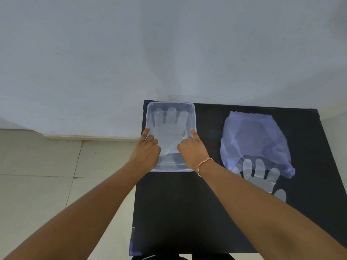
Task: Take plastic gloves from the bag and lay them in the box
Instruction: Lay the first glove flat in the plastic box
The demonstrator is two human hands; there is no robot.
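A clear plastic box stands at the far left of the black table. Inside it lies a clear plastic glove, flat, fingers pointing away from me. My left hand rests at the box's left side, forefinger stretched along the rim, other fingers curled onto the glove. My right hand is at the right side, forefinger on the right rim, other fingers curled on the glove. A pale purple plastic bag lies to the right, with another clear glove sticking out of its near end.
The table's left edge runs just beside the box, with tiled floor below. A pale wall rises behind the table. A red and white thread band is on my right wrist.
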